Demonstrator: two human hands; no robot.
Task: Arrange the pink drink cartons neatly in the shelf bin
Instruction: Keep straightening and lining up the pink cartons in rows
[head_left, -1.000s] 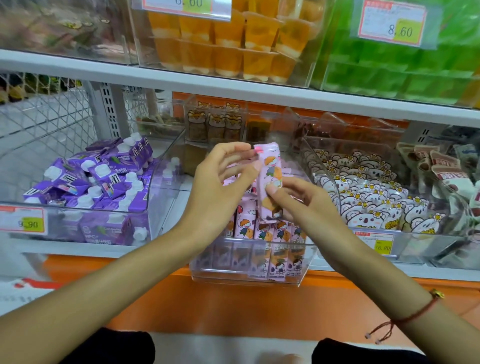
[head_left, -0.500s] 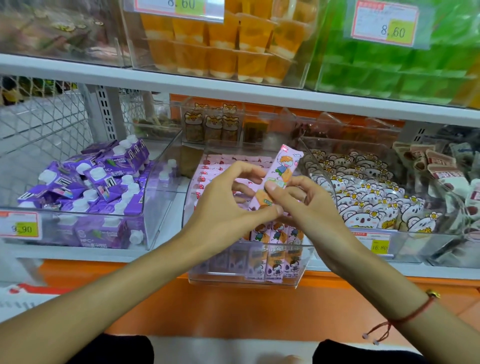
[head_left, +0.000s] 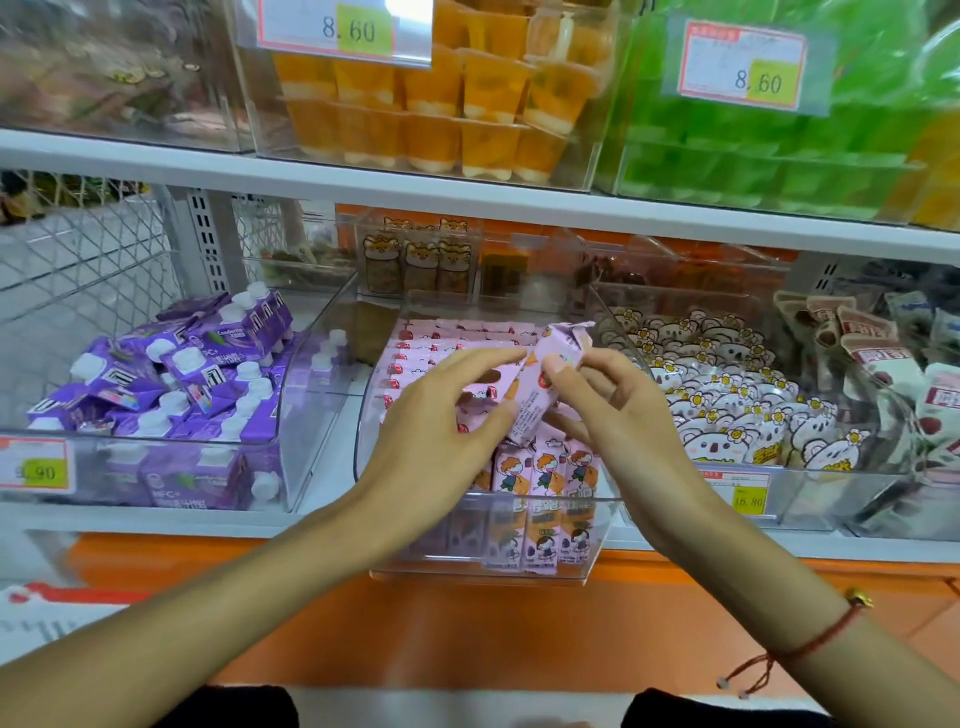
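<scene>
A clear plastic shelf bin (head_left: 483, 569) in the middle of the shelf holds several pink drink cartons (head_left: 545, 473), some upright at the front, others lying flat at the back (head_left: 457, 335). Above the bin, one pink carton (head_left: 540, 384) is tilted, its top pointing up and to the right. My left hand (head_left: 447, 426) pinches its lower end between thumb and fingers. My right hand (head_left: 618, 405) pinches its upper part with thumb and fingers.
A bin of purple cartons (head_left: 171, 384) stands to the left, a bin of koala-print packets (head_left: 737, 410) to the right. The upper shelf edge (head_left: 467, 202) runs overhead with orange cups (head_left: 441, 93) and green packs. An orange ledge (head_left: 467, 623) lies below the bin.
The carton stood upright between both hands a second ago; it has since been tipped over to the right and lowered toward the bin. Both hands kept hold of it.
</scene>
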